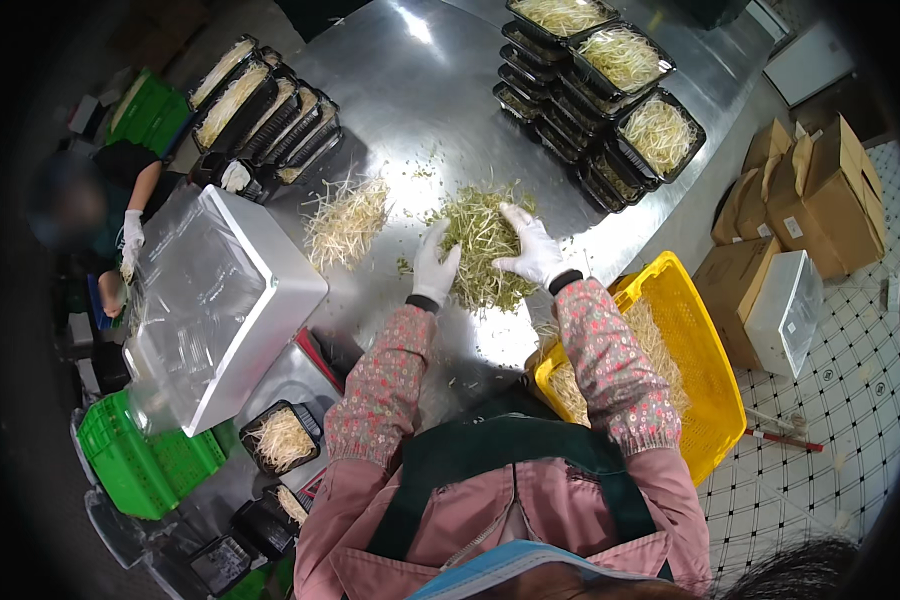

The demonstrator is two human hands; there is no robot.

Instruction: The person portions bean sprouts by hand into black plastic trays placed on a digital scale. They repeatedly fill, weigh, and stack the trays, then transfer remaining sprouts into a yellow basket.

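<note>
A loose heap of green-leaved sprouts [487, 247] lies on the steel table [412, 90] in front of me. My left hand [435, 266], in a white glove, rests at the heap's left side with thumb and fingers apart. Against its right side is my right hand [534, 247], also gloved, its fingers spread over the edge of the greens. Neither hand has closed around any sprouts that I can see, though some fingertips are partly hidden among them. A smaller pile of pale bean sprouts [349, 225] sits to the left, and bits of leaf are scattered around.
Stacked black trays of sprouts [622, 60] stand at the back right, others [232, 105] at the back left. A clear plastic bin [210, 292] is left; a yellow basket [675, 315] holding sprouts is right. A co-worker's gloved hand [132, 236] is beyond the bin.
</note>
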